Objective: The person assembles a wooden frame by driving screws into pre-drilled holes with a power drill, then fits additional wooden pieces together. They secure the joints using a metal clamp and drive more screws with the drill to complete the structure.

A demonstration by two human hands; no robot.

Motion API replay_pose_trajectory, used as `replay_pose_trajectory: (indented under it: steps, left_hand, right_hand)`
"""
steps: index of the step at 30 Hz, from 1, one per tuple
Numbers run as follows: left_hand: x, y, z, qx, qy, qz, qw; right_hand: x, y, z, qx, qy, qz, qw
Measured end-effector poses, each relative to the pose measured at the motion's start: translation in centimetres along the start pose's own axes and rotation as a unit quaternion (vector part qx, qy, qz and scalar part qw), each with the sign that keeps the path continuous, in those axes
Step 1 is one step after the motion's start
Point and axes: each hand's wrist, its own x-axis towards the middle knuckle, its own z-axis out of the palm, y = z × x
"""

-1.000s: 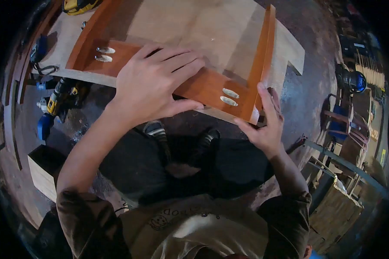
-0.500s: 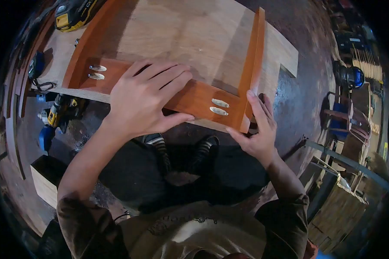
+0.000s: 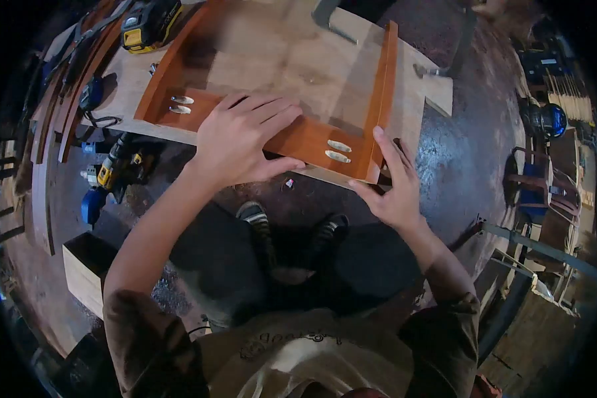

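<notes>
A reddish-brown wooden frame lies on a light plywood board [image 3: 272,53]. Its front rail [image 3: 305,140] carries a pair of oval slots with pale insides near each end. My left hand [image 3: 242,139] grips the rail left of its middle, fingers over the top and thumb along the near edge. At the corner where the rail meets the right side piece [image 3: 382,86], my right hand [image 3: 395,182] holds the frame between thumb and fingers. The left side piece [image 3: 172,66] stands at the rail's other end.
A yellow-black battery tool [image 3: 139,33] and a tape measure [image 3: 91,93] lie at the board's left. Below are a yellow drill [image 3: 106,174] and an open wooden box [image 3: 83,272]. A metal clamp [image 3: 331,23] is at the far edge. Chairs stand right.
The view has shifted, so the frame's left end and the tools appear further right. A metal clamp now shows at the far edge. Both hands keep their hold on the frame.
</notes>
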Motion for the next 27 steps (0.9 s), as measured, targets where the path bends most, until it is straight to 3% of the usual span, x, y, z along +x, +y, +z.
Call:
replay_pose_trajectory:
  steps: [12, 14, 15, 18, 21, 24, 25, 27]
  left_hand:
    - [-0.5, 0.1, -0.6, 0.018, 0.021, -0.034, 0.999]
    - [-0.5, 0.1, -0.7, 0.023, 0.024, -0.009, 0.999]
    - [-0.6, 0.1, -0.9, 0.03, 0.009, -0.012, 0.999]
    - [-0.6, 0.4, -0.9, 0.029, 0.037, -0.011, 0.999]
    - [-0.6, 0.6, -1.1, 0.025, 0.004, -0.021, 0.999]
    - [-0.5, 1.1, -1.3, 0.007, 0.012, -0.029, 0.999]
    - [-0.5, 1.2, -1.5, 0.005, 0.007, -0.03, 1.0]
    - [-0.5, 1.3, -1.5, 0.004, 0.009, -0.02, 1.0]
  right_hand:
    - [0.0, -1.4, 0.2, -0.024, -0.001, -0.018, 1.0]
    - [-0.6, -1.5, 0.6, 0.113, 0.014, 0.119, 0.986]
    - [-0.6, -1.4, 0.6, 0.077, 0.031, 0.063, 0.995]
    - [-1.1, -2.0, 0.5, 0.123, 0.04, 0.107, 0.986]
    - [-1.5, -1.9, 0.4, 0.011, 0.072, 0.039, 0.997]
    - [-1.8, -3.5, -0.2, -0.06, 0.082, 0.044, 0.994]
    - [-2.0, -3.9, 0.0, -0.021, 0.059, 0.113, 0.992]
    - [-1.9, -4.1, -0.6, -0.091, 0.053, 0.08, 0.991]
